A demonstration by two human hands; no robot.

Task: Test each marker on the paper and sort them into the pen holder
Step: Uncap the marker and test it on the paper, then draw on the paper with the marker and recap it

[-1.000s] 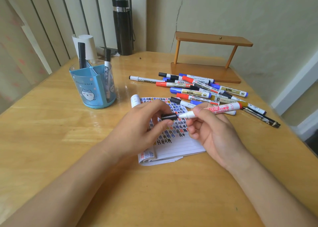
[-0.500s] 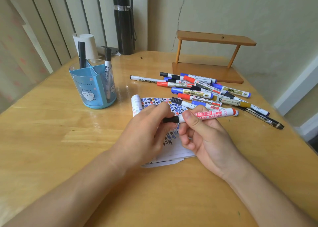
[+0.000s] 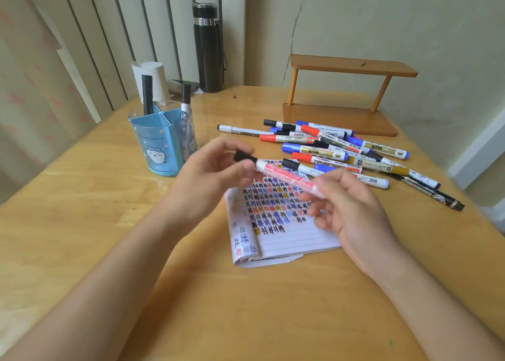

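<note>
A white marker with red print and a black cap (image 3: 287, 174) hangs tilted above the notepad (image 3: 289, 237), cap end up and to the left. My left hand (image 3: 210, 177) pinches it at the cap end. My right hand (image 3: 352, 213) has its thumb and fingertips on the tail end. The notepad's lined page is covered with coloured test marks. The blue pen holder (image 3: 155, 150) stands to the left of my left hand, with two black-capped markers (image 3: 147, 92) upright in it. A pile of loose markers (image 3: 341, 150) lies behind the notepad.
A wooden two-tier stand (image 3: 352, 68) sits at the back right against the wall. A black bottle (image 3: 207, 46) and a white paper roll (image 3: 153, 79) stand at the back left. The table's right edge runs close to the outermost black marker (image 3: 431, 194).
Both hands have lifted the capped marker off the notepad and carried it up and to the left. Its cap end now points toward the pen holder. The notepad page lies uncovered.
</note>
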